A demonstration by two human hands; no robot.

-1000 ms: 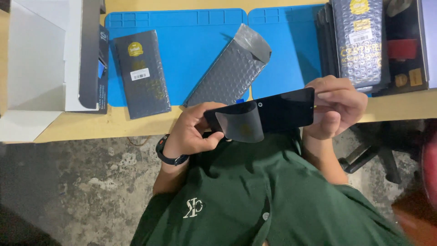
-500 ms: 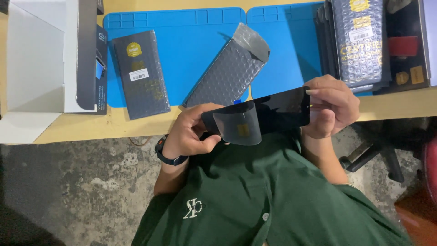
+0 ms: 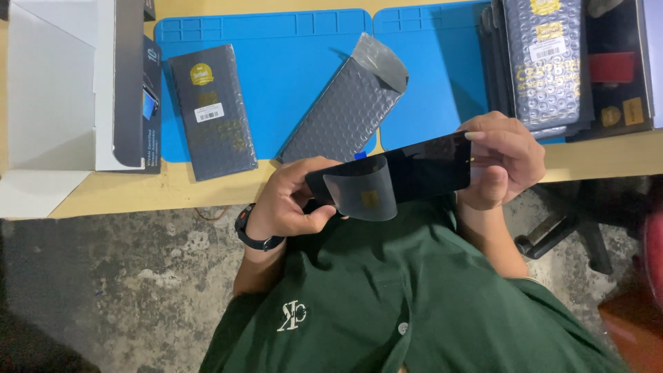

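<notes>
I hold a black phone screen panel [image 3: 428,169] level in front of my chest, just off the table's near edge. My left hand [image 3: 286,200], with a dark watch on its wrist, grips the panel's left end. A dark translucent film flap [image 3: 359,193] curls down from that end beside the thumb. My right hand [image 3: 507,162] pinches the panel's right end, fingers over the top edge and thumb underneath.
Two blue work mats [image 3: 290,48] cover the wooden table. On them lie an open grey bubble pouch [image 3: 342,103] and a dark flat package [image 3: 210,110]. A stack of similar packages [image 3: 545,62] sits at the right, a white open box [image 3: 55,90] at the left. A chair base [image 3: 566,235] stands lower right.
The panel has tilted slightly and both hands have shifted a little on it. The film flap still hangs from the left end.
</notes>
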